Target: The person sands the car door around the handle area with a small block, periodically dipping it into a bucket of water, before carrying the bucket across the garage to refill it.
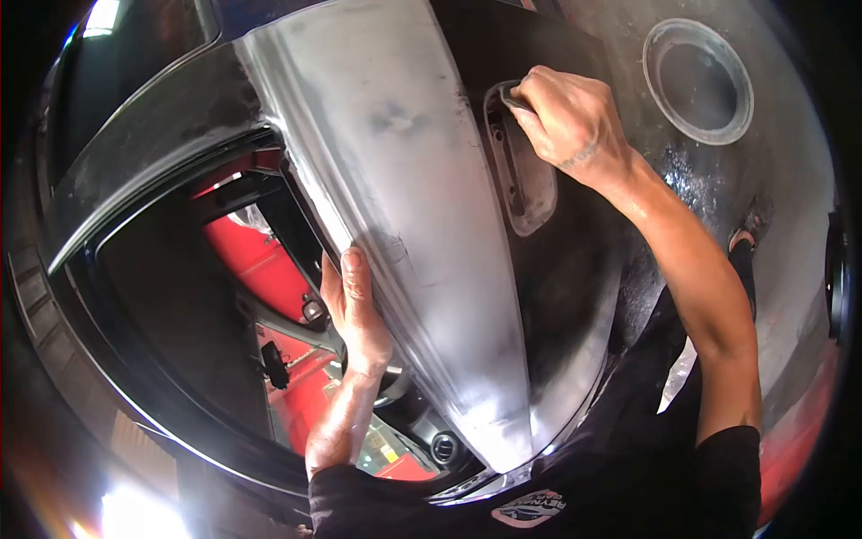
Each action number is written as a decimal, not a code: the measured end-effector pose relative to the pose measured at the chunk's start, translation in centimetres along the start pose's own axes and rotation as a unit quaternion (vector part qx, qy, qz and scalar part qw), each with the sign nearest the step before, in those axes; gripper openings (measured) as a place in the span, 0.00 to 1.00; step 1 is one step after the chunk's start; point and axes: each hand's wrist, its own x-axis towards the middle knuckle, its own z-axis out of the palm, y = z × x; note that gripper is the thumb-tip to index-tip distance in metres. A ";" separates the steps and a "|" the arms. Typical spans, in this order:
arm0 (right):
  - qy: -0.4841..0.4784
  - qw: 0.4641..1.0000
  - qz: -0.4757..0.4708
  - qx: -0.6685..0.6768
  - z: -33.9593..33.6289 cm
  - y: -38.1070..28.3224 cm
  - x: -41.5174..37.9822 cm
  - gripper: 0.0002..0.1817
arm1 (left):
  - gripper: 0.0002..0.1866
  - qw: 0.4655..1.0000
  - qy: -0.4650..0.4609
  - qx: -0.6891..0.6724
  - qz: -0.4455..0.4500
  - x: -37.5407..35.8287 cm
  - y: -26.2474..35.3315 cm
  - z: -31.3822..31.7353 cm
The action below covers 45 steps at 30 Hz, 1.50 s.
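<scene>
A sanded grey car door panel [404,171] runs down the middle of the view. My left hand [355,310] rests on the edge of the window opening, its thumb on the grey metal and its other fingers partly hidden on the inner side. Near the top, my right hand [570,117] is closed at the upper end of the long door handle recess [532,193]. Its curled fingers pinch a small dark piece at the recess rim; what that piece is cannot be made out.
Through the window opening, red surfaces [314,395] and a round air vent [444,446] show inside. A round ring-shaped object [698,81] lies on the floor at the upper right. A shoe [742,238] shows at the right, and a bright light [135,514] at the lower left.
</scene>
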 end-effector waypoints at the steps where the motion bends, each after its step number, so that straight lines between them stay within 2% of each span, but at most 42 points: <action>1: 0.025 0.999 -0.031 0.018 0.1 0.0 0.5 0.13 | 0.33 1.000 -0.010 0.002 -0.018 0.0 0.0 -0.3; 2: 0.049 0.996 -0.058 0.037 0.2 0.0 0.7 0.14 | 0.33 0.999 -0.022 0.006 -0.039 0.0 -0.1 -0.4; 3: 0.065 0.993 -0.081 0.047 0.4 0.1 0.9 0.15 | 0.33 0.999 -0.003 0.036 -0.006 0.0 -0.3 -0.1; 6: 0.060 0.992 -0.104 0.025 0.9 1.1 0.4 0.14 | 0.33 1.000 -0.007 -0.018 0.006 0.0 -0.1 0.4; 8: 0.022 0.996 -0.088 0.017 0.0 0.5 -0.1 0.13 | 0.33 1.000 0.000 -0.002 -0.003 0.0 0.0 0.3; 10: -0.030 0.998 0.051 -0.038 -0.9 0.3 -0.5 0.13 | 0.32 0.999 -0.022 0.028 -0.003 0.2 -0.4 -0.5; 11: -0.043 0.993 0.108 -0.032 -1.4 0.0 -0.6 0.12 | 0.32 1.000 0.011 0.005 -0.013 0.1 -0.7 0.0; 12: -0.044 0.993 0.107 -0.037 -1.7 -0.1 -0.7 0.12 | 0.32 1.000 0.007 0.000 -0.011 0.0 -0.6 0.0; 14: 0.031 0.995 0.085 0.053 -1.7 -0.2 -0.3 0.10 | 0.31 1.000 -0.008 -0.014 -0.006 0.2 -0.6 -0.1; 15: 0.037 0.994 0.067 0.080 -1.9 -0.4 -0.1 0.09 | 0.31 1.000 -0.008 -0.015 -0.009 0.0 -0.5 -0.2; 18: 0.018 0.998 0.014 0.061 -1.2 0.0 1.0 0.10 | 0.36 0.997 -0.046 -0.053 -0.039 -0.1 0.6 -0.1; 21: 0.014 0.999 0.009 0.040 -0.7 0.4 0.1 0.13 | 0.31 0.994 -0.065 -0.085 -0.018 -0.5 1.2 0.5; 23: 0.012 1.000 0.000 0.024 -0.6 0.3 -0.3 0.16 | 0.31 1.000 0.005 -0.020 -0.005 -0.1 -0.1 0.4; 26: 0.027 0.999 -0.008 0.031 -0.4 0.0 -0.1 0.17 | 0.32 0.999 0.033 0.011 -0.018 -0.2 -0.4 0.3; 28: 0.043 0.997 -0.056 0.039 -0.3 0.2 0.3 0.17 | 0.32 1.000 0.016 0.002 -0.012 -0.1 0.3 0.5; 32: 0.003 0.999 -0.042 0.022 -1.0 -0.3 -0.1 0.16 | 0.32 1.000 -0.017 0.005 -0.016 -0.2 0.6 0.2; 34: -0.014 0.998 0.064 -0.010 -1.0 -1.0 -0.3 0.15 | 0.32 1.000 -0.010 -0.011 -0.017 -0.5 1.1 0.8; 36: -0.002 0.998 0.060 -0.017 -0.9 -1.3 0.2 0.15 | 0.32 1.000 0.003 0.005 -0.009 -0.5 1.4 0.9; 38: 0.058 0.996 -0.017 0.059 -0.2 -1.0 0.6 0.11 | 0.32 1.000 0.012 -0.001 -0.006 -0.5 1.0 0.9; 39: 0.051 0.996 -0.048 0.064 -0.2 -0.4 0.5 0.10 | 0.32 1.000 0.006 -0.003 0.000 -0.7 0.8 0.6; 40: 0.052 0.996 -0.044 0.063 -0.3 -0.1 0.5 0.10 | 0.32 1.000 -0.002 -0.005 0.012 -0.2 0.4 0.7; 42: 0.004 1.000 -0.006 -0.010 -1.3 -0.7 0.4 0.11 | 0.32 1.000 -0.009 -0.009 -0.021 -0.4 0.2 0.3; 43: -0.006 0.997 0.078 -0.017 -1.5 -1.2 0.1 0.12 | 0.32 1.000 -0.006 -0.004 -0.015 -0.3 0.1 0.5; 45: -0.025 0.993 0.110 -0.018 -1.6 -1.3 0.2 0.11 | 0.32 0.999 -0.021 -0.024 -0.020 -0.3 0.8 0.4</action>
